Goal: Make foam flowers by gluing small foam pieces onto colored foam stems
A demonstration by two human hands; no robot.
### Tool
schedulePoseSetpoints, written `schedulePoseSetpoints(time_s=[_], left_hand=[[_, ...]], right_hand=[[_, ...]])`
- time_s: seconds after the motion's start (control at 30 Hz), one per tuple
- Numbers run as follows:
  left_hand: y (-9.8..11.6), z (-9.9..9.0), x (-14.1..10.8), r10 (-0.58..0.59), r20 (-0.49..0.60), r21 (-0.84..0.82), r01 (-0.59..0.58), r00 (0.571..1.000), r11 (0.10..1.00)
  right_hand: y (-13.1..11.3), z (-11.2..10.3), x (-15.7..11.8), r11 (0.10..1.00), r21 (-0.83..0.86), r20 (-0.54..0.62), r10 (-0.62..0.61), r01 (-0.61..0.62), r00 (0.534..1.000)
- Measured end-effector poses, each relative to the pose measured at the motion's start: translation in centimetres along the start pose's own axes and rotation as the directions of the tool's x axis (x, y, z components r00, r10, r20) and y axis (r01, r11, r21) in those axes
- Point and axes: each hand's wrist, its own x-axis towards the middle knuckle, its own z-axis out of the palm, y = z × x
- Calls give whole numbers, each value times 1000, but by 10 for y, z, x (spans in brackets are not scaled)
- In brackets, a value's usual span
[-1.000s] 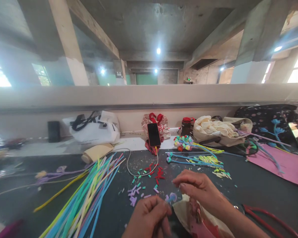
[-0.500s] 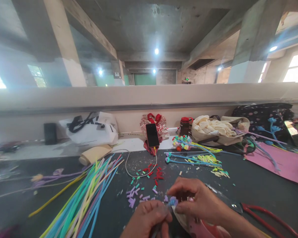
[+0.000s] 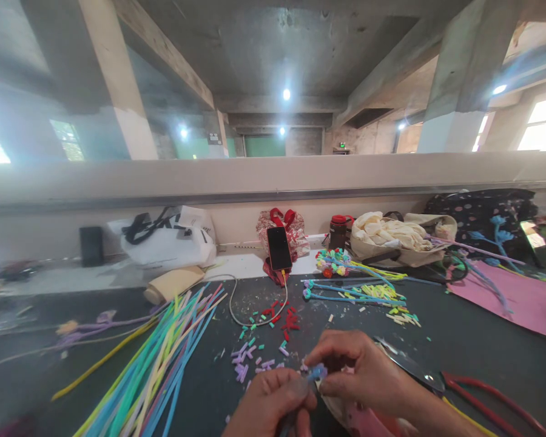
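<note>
My left hand (image 3: 277, 397) is closed in a pinch on the stem of a small blue and purple flower (image 3: 317, 372), which looks made of fuzzy pipe cleaner. The flower head pokes out to the right of my left fingertips. Around it curl the thumb and forefinger of my right hand (image 3: 359, 367), the thumb tip against its edge. Under my right hand lies something pink and white (image 3: 368, 419), mostly hidden. Cut lilac pieces (image 3: 242, 367) are scattered just beyond my left hand.
Red-handled scissors (image 3: 473, 388) lie at right. A bundle of long pipe cleaners (image 3: 159, 364) spreads at left. Red bits (image 3: 291, 321), a cable, and a phone (image 3: 279, 247) are ahead. Finished blue-stemmed flowers (image 3: 346, 291), a bottle (image 3: 338, 232), bags and pink sheet (image 3: 519, 297) stand behind.
My right forefinger and thumb have shifted slightly about the flower, and its head has turned a little. My left hand keeps its pinch almost in place.
</note>
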Motion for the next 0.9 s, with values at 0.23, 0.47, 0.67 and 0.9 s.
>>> schedulePoseSetpoints(time_s=[0.23,0.47,0.67,0.9], left_hand=[[-8,-4,7,3,-8,-18,-4,1000,1000],[-6,-4,6,8,-4,-25,-9,1000,1000],[-1,2,1,-20,-19,-25,19,1000,1000],[1,2,0,-21,-14,-30,20,1000,999]], right_hand=[[1,0,0,1000,-11,-7,8,-8,1000],[5,3,0,999,-51,-27,-17,16,999],[6,4,-1,993,-110,-48,-37,32,998],[5,5,0,985,-169,-60,-55,44,997]])
